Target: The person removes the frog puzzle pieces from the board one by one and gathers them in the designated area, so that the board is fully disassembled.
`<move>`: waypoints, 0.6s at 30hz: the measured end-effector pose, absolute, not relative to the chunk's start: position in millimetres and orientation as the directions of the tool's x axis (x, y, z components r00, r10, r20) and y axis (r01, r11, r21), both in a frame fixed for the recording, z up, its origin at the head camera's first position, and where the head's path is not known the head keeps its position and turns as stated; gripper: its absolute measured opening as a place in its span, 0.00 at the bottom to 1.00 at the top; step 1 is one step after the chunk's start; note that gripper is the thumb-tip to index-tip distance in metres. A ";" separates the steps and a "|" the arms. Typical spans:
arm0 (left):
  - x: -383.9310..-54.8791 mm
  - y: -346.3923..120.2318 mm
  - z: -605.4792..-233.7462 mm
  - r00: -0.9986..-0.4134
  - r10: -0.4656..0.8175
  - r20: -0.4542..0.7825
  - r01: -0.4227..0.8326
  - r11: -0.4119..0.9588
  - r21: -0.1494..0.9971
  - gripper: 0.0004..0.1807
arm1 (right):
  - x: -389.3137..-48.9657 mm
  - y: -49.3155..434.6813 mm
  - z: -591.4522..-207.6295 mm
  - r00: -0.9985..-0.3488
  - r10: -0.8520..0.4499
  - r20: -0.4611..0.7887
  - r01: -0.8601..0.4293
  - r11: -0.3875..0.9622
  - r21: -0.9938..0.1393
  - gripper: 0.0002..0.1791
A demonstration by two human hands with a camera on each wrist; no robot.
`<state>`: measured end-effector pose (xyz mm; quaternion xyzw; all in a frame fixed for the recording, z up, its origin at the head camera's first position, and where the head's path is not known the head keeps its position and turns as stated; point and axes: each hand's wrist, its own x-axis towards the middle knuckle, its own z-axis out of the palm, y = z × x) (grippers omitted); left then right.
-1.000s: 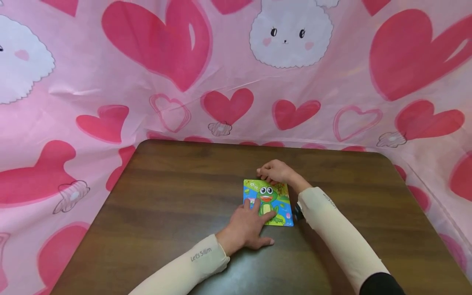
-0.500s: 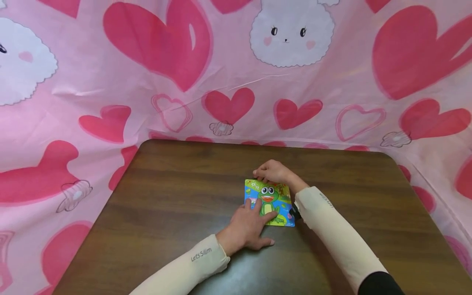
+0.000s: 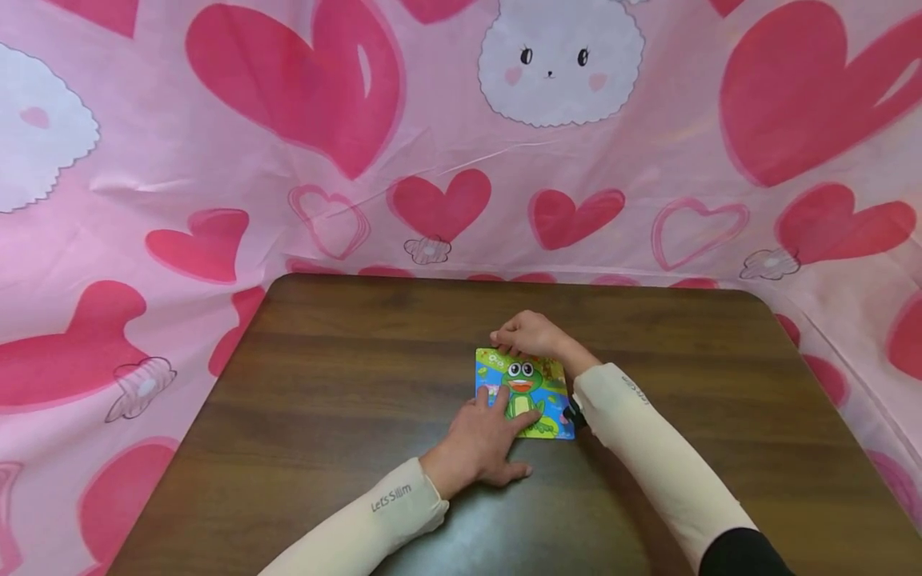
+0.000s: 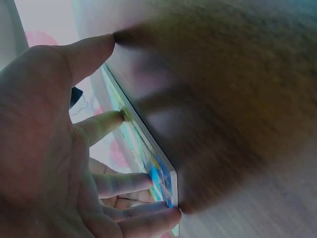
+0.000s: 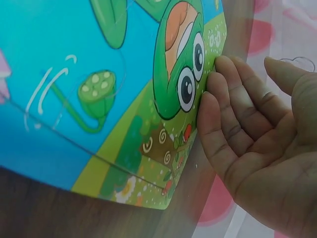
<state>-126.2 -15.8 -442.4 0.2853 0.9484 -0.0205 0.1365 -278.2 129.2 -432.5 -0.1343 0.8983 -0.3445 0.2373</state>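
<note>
A square frog jigsaw puzzle lies flat on the brown table, and thin seams between its pieces show in the right wrist view. My left hand is spread over its near left part, fingertips pressing on the picture. In the left wrist view the thumb is off the puzzle with its tip on the tabletop, and one finger reaches the board's corner. At the far edge, my right hand rests its gently bent fingertips against the puzzle's side, with the thumb held apart. Nothing is gripped by either hand.
The wooden table extends around the puzzle on all sides. Behind it and at both sides hangs a pink cloth with hearts. A small black device is at the right wrist.
My right hand has slid slightly left along the puzzle's far edge. The left hand stays in place on the board, and the head view has shifted a little.
</note>
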 end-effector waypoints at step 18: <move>-128.9 -15.0 -441.7 -0.797 0.527 -0.295 0.543 0.839 0.032 0.42 | -280.4 124.6 -429.0 -0.838 -0.421 -0.346 -0.064 0.707 -0.704 0.19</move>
